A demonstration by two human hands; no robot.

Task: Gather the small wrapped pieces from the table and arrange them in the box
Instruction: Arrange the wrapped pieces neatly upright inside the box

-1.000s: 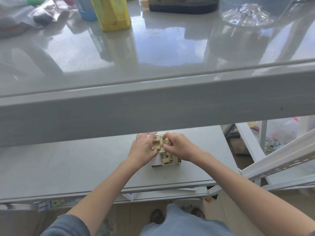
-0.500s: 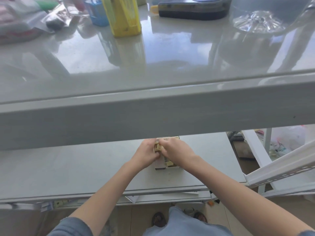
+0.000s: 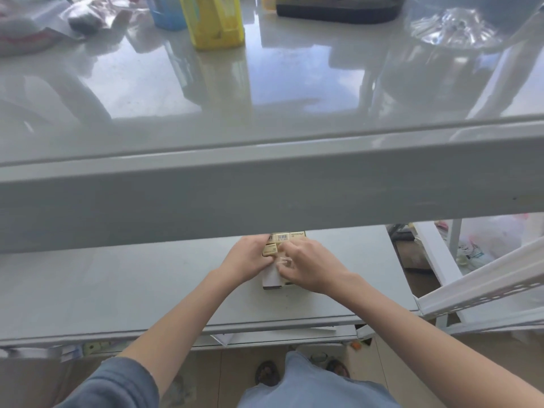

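A small white cardboard box (image 3: 271,278) stands on the lower grey shelf (image 3: 117,290), filled with several small beige wrapped pieces (image 3: 270,249). My left hand (image 3: 247,260) curls against the box's left side, its fingers around the wrapped pieces at the top. My right hand (image 3: 309,267) covers the right part of the box, its fingertips pinching among the pieces. The upper shelf's front edge hides the far end of the box.
The glossy upper shelf (image 3: 265,172) spans the view, bearing a yellow container (image 3: 216,22), a blue cup (image 3: 167,11), plastic bags (image 3: 35,28), a dark tray (image 3: 335,8) and a clear bottle base (image 3: 453,28). A white perforated rail (image 3: 482,284) slants at the right.
Both hands have closed in over the box and shifted slightly away from me. Fewer pieces show beneath them than a second ago.
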